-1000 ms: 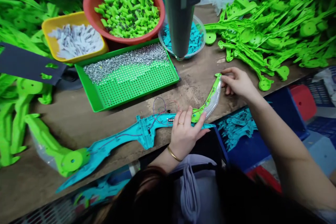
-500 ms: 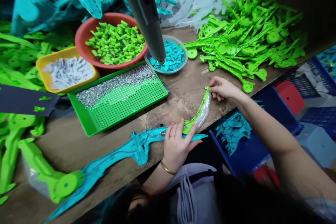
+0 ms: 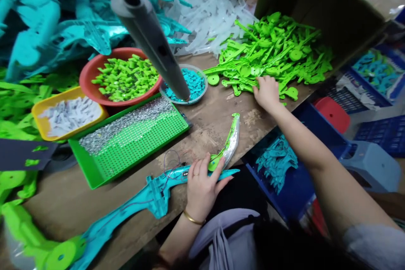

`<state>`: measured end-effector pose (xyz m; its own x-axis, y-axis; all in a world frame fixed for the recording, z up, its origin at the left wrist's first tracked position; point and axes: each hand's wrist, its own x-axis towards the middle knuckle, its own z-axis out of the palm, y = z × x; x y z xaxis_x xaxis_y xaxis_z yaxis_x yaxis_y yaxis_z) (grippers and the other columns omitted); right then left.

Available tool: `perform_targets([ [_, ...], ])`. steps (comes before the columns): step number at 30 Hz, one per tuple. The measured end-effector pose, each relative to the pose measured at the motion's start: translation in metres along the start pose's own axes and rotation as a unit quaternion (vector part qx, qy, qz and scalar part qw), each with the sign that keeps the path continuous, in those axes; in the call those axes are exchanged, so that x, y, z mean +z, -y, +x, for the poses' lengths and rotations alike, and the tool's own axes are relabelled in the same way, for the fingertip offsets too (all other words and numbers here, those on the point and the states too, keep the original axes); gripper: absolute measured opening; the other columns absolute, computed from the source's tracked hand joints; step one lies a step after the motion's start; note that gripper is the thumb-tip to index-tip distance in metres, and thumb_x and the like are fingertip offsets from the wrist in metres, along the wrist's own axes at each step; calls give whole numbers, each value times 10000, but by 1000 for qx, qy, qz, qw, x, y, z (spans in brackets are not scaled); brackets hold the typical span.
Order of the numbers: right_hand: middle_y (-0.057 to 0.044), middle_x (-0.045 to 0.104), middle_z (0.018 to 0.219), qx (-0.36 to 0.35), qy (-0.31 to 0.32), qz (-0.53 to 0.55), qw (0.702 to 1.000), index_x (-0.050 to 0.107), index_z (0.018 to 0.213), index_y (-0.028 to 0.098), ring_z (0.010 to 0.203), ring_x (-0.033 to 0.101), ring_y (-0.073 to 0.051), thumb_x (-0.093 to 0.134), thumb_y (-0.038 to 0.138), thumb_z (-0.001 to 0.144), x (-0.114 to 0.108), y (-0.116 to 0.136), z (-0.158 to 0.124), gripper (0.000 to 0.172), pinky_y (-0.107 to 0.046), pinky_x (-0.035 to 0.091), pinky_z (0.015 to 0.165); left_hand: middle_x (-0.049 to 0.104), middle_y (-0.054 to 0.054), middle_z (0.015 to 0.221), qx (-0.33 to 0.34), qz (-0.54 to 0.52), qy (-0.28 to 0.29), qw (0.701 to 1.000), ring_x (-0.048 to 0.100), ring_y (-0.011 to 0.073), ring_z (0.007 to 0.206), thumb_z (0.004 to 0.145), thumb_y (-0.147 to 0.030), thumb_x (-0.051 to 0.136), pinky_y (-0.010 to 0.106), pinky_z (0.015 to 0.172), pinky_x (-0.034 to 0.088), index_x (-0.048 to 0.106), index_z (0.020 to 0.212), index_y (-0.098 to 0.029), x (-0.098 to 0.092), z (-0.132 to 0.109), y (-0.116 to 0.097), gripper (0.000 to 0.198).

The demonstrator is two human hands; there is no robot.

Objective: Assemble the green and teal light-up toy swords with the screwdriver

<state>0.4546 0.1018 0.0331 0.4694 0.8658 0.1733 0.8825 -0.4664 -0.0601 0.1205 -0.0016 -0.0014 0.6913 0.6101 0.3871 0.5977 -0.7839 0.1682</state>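
Flatly, the left hand (image 3: 202,185) lies with fingers spread on the long teal plastic part (image 3: 148,192) at the near edge of the worktop (image 3: 209,120), clamped on nothing; its fingertips touch the round lower end of a curved green piece (image 3: 230,140), which lies tilted on the bare wood. Thin wires (image 3: 172,159) loop just beside the fingers. The right hand (image 3: 267,92) rests well apart, fingers curled down into the pile of green parts (image 3: 275,46); whether it grips one cannot be told. Farther left sit a green screw tray (image 3: 139,137) and a clear bowl of teal bits (image 3: 196,86).
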Motion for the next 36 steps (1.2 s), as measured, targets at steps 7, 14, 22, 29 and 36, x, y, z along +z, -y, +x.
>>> perform_targets([
  [7, -151, 655, 1134, -27, 57, 169, 984, 644, 1126, 160, 1109, 559, -305, 485, 217, 874, -5, -18, 6, 303, -466, 420, 977, 614, 185, 1194, 4, 13, 12, 1000, 589, 300, 1044, 852, -492, 613, 460, 922, 462, 670, 1214, -253, -1, -1, 0, 438],
  [14, -102, 698, 1039, 2, 76, 197, 977, 576, 1231, 142, 922, 642, -211, 410, 221, 901, -17, -45, 7, 378, -342, 500, 839, 611, 211, 1194, 14, 14, 3, 1000, 590, 322, 1044, 848, -464, 631, 483, 926, 456, 679, 1204, -225, 2, -1, 0, 432],
  [22, -164, 635, 1149, -46, 16, 127, 991, 626, 1157, 140, 1111, 553, -321, 475, 356, 910, -14, -21, 5, 361, -478, 413, 981, 602, 217, 1162, 29, 14, 1, 999, 581, 327, 1019, 844, -440, 643, 472, 877, 475, 693, 1172, -198, -2, 2, 1, 411],
  [29, -174, 503, 1367, 13, -89, 59, 994, 515, 1300, 145, 1289, 414, -332, 332, 71, 836, -21, -68, 90, 504, -532, 344, 1042, 590, 217, 1184, 30, 18, 2, 999, 580, 330, 1018, 843, -428, 645, 476, 881, 472, 687, 1176, -200, -1, 1, 1, 406],
  [36, -196, 590, 1182, 138, -149, 122, 972, 455, 1287, 144, 1103, 555, -302, 283, 176, 900, -17, -85, 134, 425, -485, 438, 922, 572, 206, 1221, 27, 15, -5, 1000, 569, 327, 1061, 843, -392, 653, 487, 914, 467, 668, 1198, -207, 2, -2, 3, 400],
])
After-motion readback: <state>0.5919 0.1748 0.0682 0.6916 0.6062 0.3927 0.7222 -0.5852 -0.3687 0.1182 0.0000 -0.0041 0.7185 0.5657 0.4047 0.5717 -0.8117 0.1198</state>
